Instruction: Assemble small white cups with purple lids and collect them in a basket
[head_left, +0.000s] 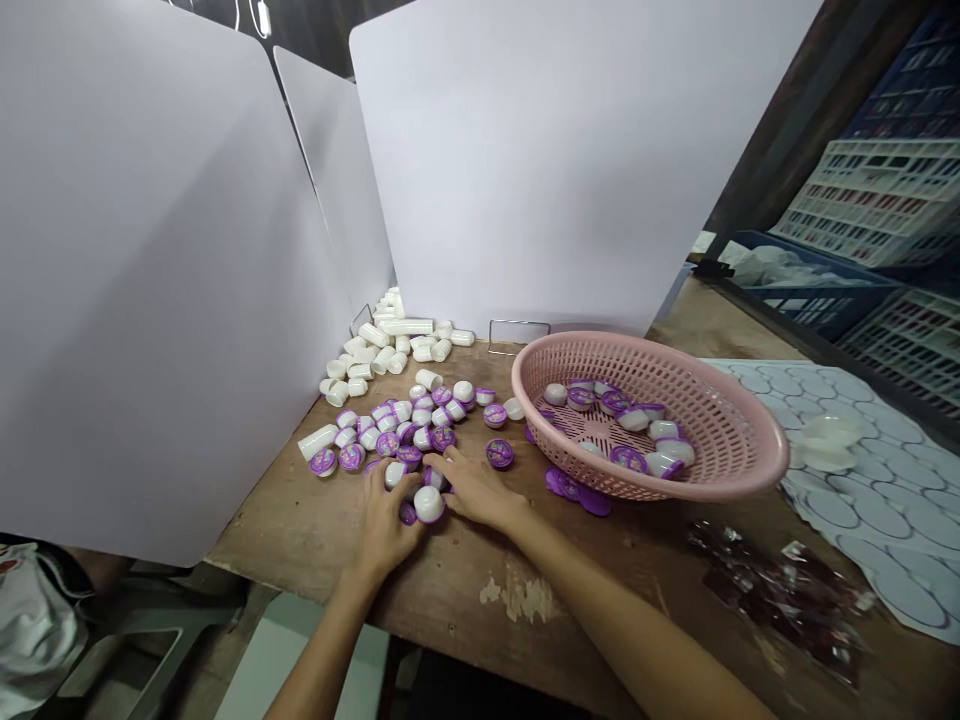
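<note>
Both my hands rest on a wooden table (465,590) among small white cups with purple lids (390,430). My left hand (386,525) curls around a white cup (428,503) lying on its side. My right hand (472,487) lies palm down beside it, fingers spread toward the pile and touching cups there. A single purple-lidded cup (499,453) sits just right of my right hand. A pink plastic basket (720,480) to the right holds several more cups. Loose purple lids (577,490) lie under its near rim.
White plain cups (382,350) lie heaped at the back by white divider boards (150,270). A punched white sheet (877,490) and dark wrappers (780,590) lie at the right. Stacked crates (885,200) stand beyond. Another person's clothing (37,610) shows at the lower left.
</note>
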